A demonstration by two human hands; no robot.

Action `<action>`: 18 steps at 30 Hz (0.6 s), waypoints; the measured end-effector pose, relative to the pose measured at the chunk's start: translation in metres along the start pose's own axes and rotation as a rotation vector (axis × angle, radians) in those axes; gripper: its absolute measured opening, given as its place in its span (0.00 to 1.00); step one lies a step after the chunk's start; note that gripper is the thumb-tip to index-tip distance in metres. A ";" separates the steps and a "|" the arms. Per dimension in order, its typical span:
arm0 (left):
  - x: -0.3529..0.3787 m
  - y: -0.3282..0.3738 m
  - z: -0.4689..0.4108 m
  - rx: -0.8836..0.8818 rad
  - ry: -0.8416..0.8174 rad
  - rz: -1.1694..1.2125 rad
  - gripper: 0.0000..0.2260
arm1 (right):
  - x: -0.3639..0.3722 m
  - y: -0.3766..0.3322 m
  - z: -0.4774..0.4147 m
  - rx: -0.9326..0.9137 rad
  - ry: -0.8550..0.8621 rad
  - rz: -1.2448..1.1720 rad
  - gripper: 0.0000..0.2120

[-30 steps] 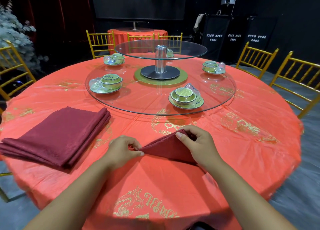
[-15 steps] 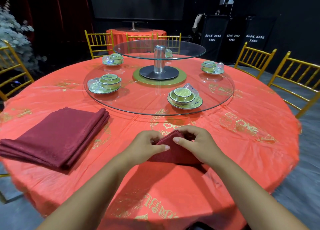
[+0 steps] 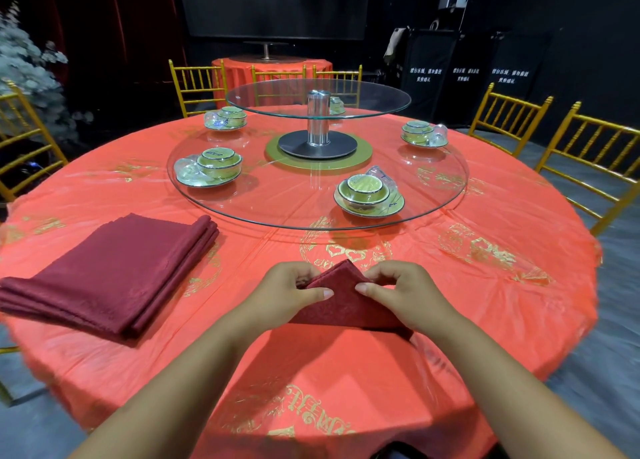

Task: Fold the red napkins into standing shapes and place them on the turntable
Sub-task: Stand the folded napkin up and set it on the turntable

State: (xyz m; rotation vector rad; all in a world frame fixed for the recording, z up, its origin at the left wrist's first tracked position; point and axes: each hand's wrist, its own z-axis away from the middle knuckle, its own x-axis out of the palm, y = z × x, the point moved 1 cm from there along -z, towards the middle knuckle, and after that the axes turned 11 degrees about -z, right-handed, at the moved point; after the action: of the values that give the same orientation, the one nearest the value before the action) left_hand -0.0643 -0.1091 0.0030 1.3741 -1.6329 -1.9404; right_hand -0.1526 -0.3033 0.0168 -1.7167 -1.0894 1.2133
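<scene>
While red napkin [image 3: 341, 306] sits at 6 o'clock on table [image 3: 467, 302], near turntable [image 3: 277, 202] rim, folded into pointy peak, left hand [image 3: 284, 292] pinches left slope with thumb and curled fingers, right hand [image 3: 405, 292] pinches right slope same way. Flat napkin stack [image 3: 107, 275] lies at 8 o'clock. Green bowls [image 3: 367, 190] sit on turntable at 5 and 9 o'clock

The dark red triangular cloth napkin [image 3: 346, 308] is looking matt, textured; the orange-red plastic worktop cover [image 3: 467, 302] is gleaming, creased; the round clear glass turntable [image 3: 263, 209] is shining smooth.
</scene>
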 end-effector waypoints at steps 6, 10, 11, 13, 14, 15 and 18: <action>-0.005 -0.006 0.001 -0.006 0.021 0.005 0.07 | -0.005 0.003 0.003 0.016 -0.038 0.058 0.06; -0.006 -0.007 0.003 -0.015 0.024 -0.011 0.06 | -0.006 0.004 0.004 -0.002 -0.045 0.104 0.05; -0.007 -0.008 0.003 -0.019 0.035 -0.015 0.07 | -0.007 0.005 0.004 -0.006 -0.060 0.128 0.04; -0.010 -0.009 0.004 -0.028 0.057 -0.016 0.07 | -0.010 0.008 0.006 -0.004 -0.077 0.174 0.05; -0.012 -0.010 0.005 -0.032 0.058 -0.014 0.07 | -0.010 0.009 0.007 -0.001 -0.075 0.177 0.06; -0.013 -0.010 0.006 -0.036 0.053 -0.013 0.07 | -0.010 0.010 0.009 -0.003 -0.068 0.176 0.09; -0.013 -0.009 0.007 -0.042 0.052 -0.014 0.06 | -0.009 0.012 0.010 -0.017 -0.063 0.189 0.12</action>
State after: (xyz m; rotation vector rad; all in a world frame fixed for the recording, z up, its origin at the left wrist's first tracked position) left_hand -0.0600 -0.0922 0.0012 1.4116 -1.5542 -1.9193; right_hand -0.1614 -0.3153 0.0058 -1.8381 -0.9935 1.3866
